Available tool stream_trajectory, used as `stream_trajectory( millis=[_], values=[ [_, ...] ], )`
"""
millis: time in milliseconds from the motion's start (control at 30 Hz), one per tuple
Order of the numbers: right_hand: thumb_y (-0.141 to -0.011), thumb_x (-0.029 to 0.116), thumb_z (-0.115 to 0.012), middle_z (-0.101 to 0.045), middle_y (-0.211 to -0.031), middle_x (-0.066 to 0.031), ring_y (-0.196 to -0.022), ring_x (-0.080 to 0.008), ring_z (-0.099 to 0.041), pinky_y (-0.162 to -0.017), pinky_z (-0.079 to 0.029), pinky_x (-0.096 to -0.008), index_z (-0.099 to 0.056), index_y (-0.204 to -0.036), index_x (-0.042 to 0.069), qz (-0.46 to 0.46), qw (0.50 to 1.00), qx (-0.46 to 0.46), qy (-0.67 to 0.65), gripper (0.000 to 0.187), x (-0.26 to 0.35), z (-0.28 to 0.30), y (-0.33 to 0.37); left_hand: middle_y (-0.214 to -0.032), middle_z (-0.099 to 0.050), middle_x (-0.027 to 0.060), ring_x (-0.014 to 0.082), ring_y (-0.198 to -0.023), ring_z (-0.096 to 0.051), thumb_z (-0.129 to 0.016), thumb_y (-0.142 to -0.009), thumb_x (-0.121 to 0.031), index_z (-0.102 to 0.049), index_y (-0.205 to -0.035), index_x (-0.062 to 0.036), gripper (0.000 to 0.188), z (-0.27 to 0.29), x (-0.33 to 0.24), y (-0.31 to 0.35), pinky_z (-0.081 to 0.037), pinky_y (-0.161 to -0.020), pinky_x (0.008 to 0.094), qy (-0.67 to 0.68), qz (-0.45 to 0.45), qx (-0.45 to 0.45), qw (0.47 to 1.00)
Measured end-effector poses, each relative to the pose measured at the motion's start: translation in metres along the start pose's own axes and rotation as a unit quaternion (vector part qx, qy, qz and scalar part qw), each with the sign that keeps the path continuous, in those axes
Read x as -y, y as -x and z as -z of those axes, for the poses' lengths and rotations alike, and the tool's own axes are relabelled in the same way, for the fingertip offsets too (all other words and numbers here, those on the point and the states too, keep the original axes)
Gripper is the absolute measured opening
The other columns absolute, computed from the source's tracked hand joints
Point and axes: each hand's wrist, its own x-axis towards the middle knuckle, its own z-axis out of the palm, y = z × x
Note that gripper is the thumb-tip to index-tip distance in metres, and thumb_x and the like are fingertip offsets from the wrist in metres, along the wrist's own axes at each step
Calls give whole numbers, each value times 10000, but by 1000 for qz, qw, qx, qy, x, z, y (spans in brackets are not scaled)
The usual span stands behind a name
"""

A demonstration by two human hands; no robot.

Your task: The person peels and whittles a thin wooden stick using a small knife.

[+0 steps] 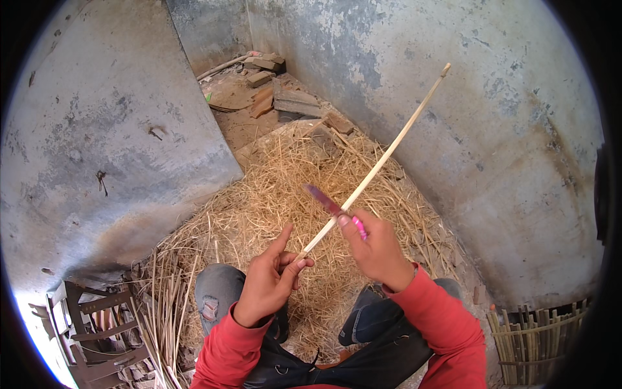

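Note:
A long pale strip of wood, perhaps split bamboo, slants from my left hand up toward the far right. My left hand pinches its near end between thumb and fingers, with the index finger stretched out. In my right hand is a knife with a pink handle, closed in the fist. The blade crosses the strip just ahead of my right thumb and points to the far left. The thumb lies against the strip where blade and wood meet. Part of the handle is hidden by my fingers.
Straw-like shavings cover the floor before my knees. Long thin strips lean at the left beside a dark wooden frame. Bricks lie in the far corner. Bare walls rise on both sides; a slatted basket stands right.

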Motion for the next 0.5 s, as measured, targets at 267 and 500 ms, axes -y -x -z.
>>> stream_trajectory(
  millis=[267,500],
  values=[
    [-934,225,-820,-529,-648,87,-579,-26,-431,-499,-341,-263,-694,-895,29,-40,986,-94,-129,237,-17,26,-19,-1028,-773,86,22,-640,-501,-625,-1038,-30,-605,-1374,38,343,1,-15,6,-418,-577,199,13,19,45,999],
    [-896,201,-864,-500,-635,86,-580,-24,-435,-498,-336,-257,-649,-807,48,-62,984,-53,-156,278,-9,-10,-3,-1028,-773,71,21,-669,-540,-617,-1045,-38,-605,-1364,49,332,5,-11,6,-446,-597,211,11,12,46,999]
  ],
)
